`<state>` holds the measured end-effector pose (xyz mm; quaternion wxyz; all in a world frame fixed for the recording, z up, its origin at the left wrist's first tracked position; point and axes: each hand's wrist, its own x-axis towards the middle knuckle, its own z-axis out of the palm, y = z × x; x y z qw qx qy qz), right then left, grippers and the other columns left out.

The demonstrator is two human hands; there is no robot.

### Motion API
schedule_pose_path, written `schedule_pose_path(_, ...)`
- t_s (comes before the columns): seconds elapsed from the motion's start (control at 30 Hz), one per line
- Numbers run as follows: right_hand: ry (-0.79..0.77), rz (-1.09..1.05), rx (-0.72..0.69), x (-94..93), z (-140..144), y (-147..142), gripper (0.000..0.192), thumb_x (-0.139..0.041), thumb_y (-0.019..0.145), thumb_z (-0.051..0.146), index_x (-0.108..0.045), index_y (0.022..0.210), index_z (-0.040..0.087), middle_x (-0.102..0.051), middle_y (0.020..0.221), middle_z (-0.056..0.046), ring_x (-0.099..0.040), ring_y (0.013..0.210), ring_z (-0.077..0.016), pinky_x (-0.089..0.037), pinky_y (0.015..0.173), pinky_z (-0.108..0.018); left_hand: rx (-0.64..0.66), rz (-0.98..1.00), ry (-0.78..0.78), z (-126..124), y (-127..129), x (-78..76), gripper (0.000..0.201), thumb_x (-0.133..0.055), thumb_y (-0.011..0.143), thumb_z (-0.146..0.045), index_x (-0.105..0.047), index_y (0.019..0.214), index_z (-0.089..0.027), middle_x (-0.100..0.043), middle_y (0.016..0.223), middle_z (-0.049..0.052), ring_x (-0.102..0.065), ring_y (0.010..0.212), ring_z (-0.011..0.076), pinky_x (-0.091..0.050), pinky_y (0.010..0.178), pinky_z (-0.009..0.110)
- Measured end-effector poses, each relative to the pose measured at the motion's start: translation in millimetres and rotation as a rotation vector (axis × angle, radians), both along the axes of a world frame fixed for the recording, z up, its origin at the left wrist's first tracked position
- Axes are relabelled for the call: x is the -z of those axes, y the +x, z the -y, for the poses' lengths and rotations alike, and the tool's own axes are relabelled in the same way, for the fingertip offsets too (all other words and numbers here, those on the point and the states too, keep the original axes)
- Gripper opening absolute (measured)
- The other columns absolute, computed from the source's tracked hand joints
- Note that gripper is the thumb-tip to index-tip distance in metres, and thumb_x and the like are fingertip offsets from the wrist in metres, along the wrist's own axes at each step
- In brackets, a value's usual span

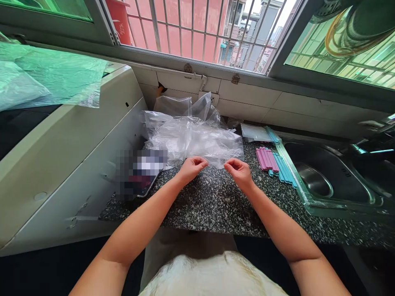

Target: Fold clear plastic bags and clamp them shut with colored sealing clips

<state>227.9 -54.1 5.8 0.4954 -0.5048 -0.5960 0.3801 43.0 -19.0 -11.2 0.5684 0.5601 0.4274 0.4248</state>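
Observation:
Both hands are in front of me over the speckled counter, thumbs and fingertips pinched together. Between them, the near edge of a clear plastic bag [216, 159] stretches across. My left hand [191, 169] is closed on one end of that edge, and my right hand [241, 172] is closed near the other end. Beyond the fingers lies a loose, crumpled pile of clear plastic bags [182, 133]. Right of my right hand, pink sealing clips [267, 159] and blue clips [284, 170] lie side by side in rows.
A dark sink [321, 156] is set into the counter [203, 205] at right. A flat packet [256, 132] lies at the back. A partly pixelated device [149, 174] is left of my left arm, beside a pale appliance [101, 156] with a plastic sheet [61, 74] over it.

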Motion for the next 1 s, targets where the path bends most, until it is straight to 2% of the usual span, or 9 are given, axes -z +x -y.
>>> schedule_pose_path(0.2,-0.033,-0.045,0.048,-4.3,-3.3,7.0,0.03,-0.068,0.063,0.045,-0.055,0.06,0.018,-0.047,0.055,0.004,-0.039,0.052,-0.0085,-0.034,0.051,-0.024,0.048,-0.111,0.054,-3.1,-6.2,-3.1,0.019,-0.059,0.062,-0.033,-0.055,0.058,-0.014,-0.048,0.053,-0.004,-0.041,0.053,0.0078,-0.033,0.054,0.023)
schedule_pose_path(0.37,-0.014,-0.042,-0.017,-1.2,-4.9,9.5,0.03,-0.069,0.063,0.045,-0.059,0.065,0.018,-0.054,0.059,0.002,-0.045,0.054,-0.0089,-0.038,0.052,-0.023,0.072,-0.053,-0.007,-1.4,-7.4,-6.2,0.023,-0.059,0.059,-0.036,-0.051,0.056,-0.014,-0.041,0.05,-0.005,-0.034,0.048,0.0057,-0.027,0.049,0.021)
schedule_pose_path(0.53,0.165,0.18,-0.082,6.0,-6.4,11.3,0.021,-0.069,0.067,0.037,-0.064,0.077,0.019,-0.051,0.061,0.002,-0.044,0.054,-0.009,-0.039,0.05,-0.023,0.073,0.066,-0.077,-2.5,-9.4,-7.9,0.021,-0.059,0.057,-0.034,-0.051,0.056,-0.015,-0.04,0.047,-0.006,-0.034,0.045,0.0053,-0.027,0.047,0.021)
schedule_pose_path(0.67,0.335,0.304,-0.113,9.6,-4.9,10.0,0.01,-0.063,0.075,0.03,-0.063,0.075,0.02,-0.054,0.065,0.0,-0.047,0.056,-0.0105,-0.041,0.051,-0.024,0.103,0.112,-0.119,-2.3,-8.5,-7.9,0.017,-0.058,0.055,-0.029,-0.048,0.052,-0.015,-0.04,0.044,-0.006,-0.035,0.045,0.0054,-0.028,0.046,0.02)
schedule_pose_path(0.83,0.443,0.383,-0.116,7.9,-1.0,7.2,0.015,-0.059,0.079,0.029,-0.059,0.067,0.02,-0.056,0.065,-0.002,-0.051,0.06,-0.0126,-0.042,0.05,-0.024,0.106,0.145,-0.15,-2.6,-6.5,-5.9,0.016,-0.057,0.056,-0.027,-0.048,0.053,-0.015,-0.04,0.045,-0.006,-0.035,0.044,0.0048,-0.028,0.046,0.019)
schedule_pose_path(1.0,0.529,0.434,-0.102,5.3,2.9,3.7,0.014,-0.056,0.082,0.024,-0.057,0.069,0.02,-0.054,0.063,-0.001,-0.05,0.058,-0.0117,-0.041,0.05,-0.024,0.143,0.125,-0.152,-1.4,-4.2,-3.2,0.024,-0.06,0.061,-0.037,-0.056,0.063,-0.013,-0.041,0.048,-0.006,-0.036,0.046,0.0055,-0.027,0.046,0.02)
